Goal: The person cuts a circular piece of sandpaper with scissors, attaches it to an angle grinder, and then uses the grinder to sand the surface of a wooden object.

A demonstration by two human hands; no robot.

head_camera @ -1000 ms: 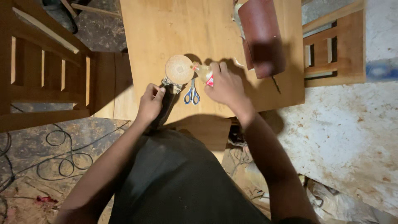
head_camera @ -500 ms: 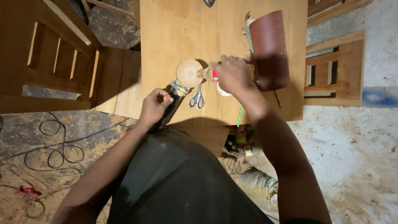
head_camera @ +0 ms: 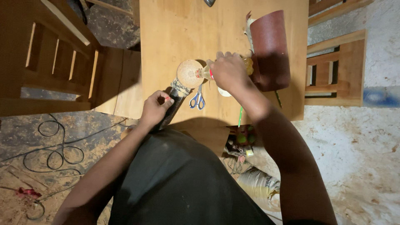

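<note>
My left hand [head_camera: 155, 108] grips the dark body of a power sander [head_camera: 174, 102] lying at the near edge of the wooden table [head_camera: 179, 29]. Its round pad [head_camera: 189, 73] faces up, tan and dusty. My right hand [head_camera: 227, 73] holds a small bottle of yellowish liquid [head_camera: 246, 64] tipped on its side, its nozzle at the right edge of the pad. A red bit shows between my left fingers.
Blue-handled scissors [head_camera: 197, 100] lie just right of the sander. A dark red roll of sandpaper [head_camera: 271, 50] stands at the right of the table. Wooden frames [head_camera: 333, 68] flank both sides. Black cables [head_camera: 58, 150] coil on the dusty floor at left.
My right hand lifted and tilted the bottle further toward the pad. The view shifted over the last second; my left hand kept its grip on the sander.
</note>
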